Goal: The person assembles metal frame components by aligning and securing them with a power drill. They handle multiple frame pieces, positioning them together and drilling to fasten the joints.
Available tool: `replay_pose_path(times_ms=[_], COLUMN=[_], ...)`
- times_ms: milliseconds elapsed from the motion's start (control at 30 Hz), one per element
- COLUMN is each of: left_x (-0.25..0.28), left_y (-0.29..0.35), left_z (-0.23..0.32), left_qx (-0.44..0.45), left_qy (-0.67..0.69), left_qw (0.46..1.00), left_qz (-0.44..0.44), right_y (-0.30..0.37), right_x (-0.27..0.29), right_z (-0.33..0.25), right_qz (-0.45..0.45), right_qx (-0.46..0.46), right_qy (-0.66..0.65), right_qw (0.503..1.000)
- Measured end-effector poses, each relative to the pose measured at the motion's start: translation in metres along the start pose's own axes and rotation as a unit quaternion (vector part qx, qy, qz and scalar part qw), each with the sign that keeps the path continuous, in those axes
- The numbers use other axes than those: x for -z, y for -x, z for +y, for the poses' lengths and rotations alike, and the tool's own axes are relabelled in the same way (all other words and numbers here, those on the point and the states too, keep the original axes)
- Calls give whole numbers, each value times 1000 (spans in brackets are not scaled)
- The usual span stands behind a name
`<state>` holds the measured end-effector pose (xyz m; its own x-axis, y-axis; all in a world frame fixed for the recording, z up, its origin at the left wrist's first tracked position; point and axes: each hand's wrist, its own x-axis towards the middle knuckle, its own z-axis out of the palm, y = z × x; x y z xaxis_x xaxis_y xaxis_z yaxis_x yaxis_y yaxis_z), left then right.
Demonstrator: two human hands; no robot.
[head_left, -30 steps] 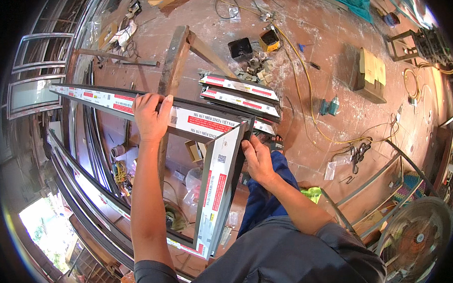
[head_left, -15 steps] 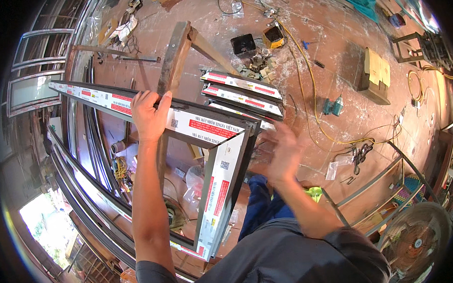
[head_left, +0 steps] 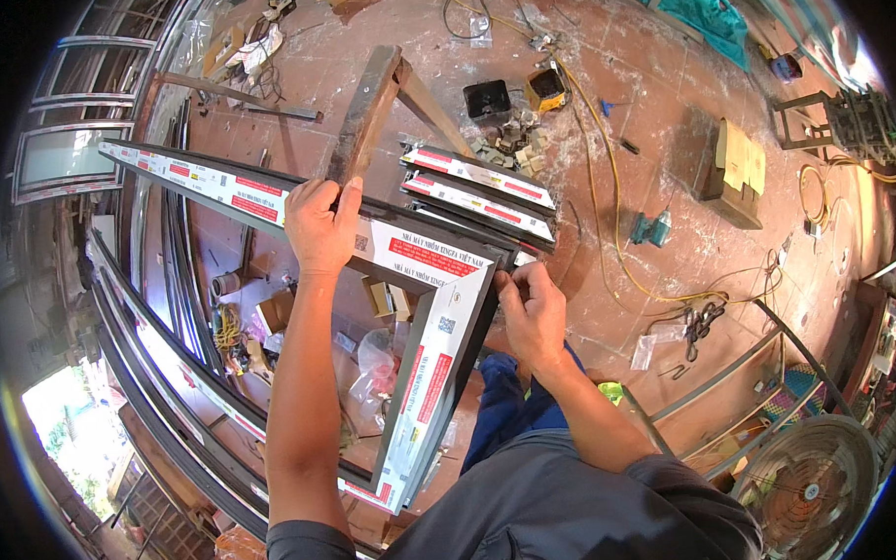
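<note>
A large dark aluminium window or door frame (head_left: 433, 364), its faces covered in white and red protective film, lies tilted in front of me with a mitred corner near my right side. My left hand (head_left: 320, 228) is closed over its long upper rail, thumb on the far edge. Curled and pinched together, the fingers of my right hand (head_left: 536, 319) rest against the outer edge of that corner; what they hold, if anything, is hidden. Under the long rail stands a wooden trestle (head_left: 366, 110). Beyond the corner, several short filmed profiles (head_left: 484, 175) are stacked side by side.
More long profiles (head_left: 159, 330) lean at the left. Metal corner pieces (head_left: 517, 144) lie by a black bin (head_left: 487, 99). On the floor are a teal power tool (head_left: 652, 229), a yellow hose (head_left: 618, 205) and a cardboard box (head_left: 735, 171). A fan (head_left: 809, 490) stands lower right.
My right hand has come in from the right, where it was blurred, and now touches the frame's corner with curled fingers. My left hand keeps its grip on the rail; the view has shifted slightly.
</note>
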<state>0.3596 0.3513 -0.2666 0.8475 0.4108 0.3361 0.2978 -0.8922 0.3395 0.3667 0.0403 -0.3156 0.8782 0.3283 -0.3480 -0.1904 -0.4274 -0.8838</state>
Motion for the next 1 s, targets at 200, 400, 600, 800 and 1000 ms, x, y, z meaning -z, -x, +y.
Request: replay_pose_path(times_ms=[200,400,600,800,1000], left_x=[-2,-2,12,-12,-31], left_y=[2,0,-11,-18,-26], left_z=[4,-1,17,124,143], left_qx=[-10,3,10,-110,-203], left_qy=[-10,-1,39,185,91], left_qw=[1000,1000,996,907,863], left_qz=[12,-10,-85,-362,-453], right_y=[-6,10,12,10,10], right_x=[17,6,-11,-18,-15], right_z=[-32,-24,-4,4,3], right_qz=[-7,2,47,80,74], right_qx=[134,120,90,117,109], right_qy=[231,224,115,92,58], right_qw=[964,967,988,986,990])
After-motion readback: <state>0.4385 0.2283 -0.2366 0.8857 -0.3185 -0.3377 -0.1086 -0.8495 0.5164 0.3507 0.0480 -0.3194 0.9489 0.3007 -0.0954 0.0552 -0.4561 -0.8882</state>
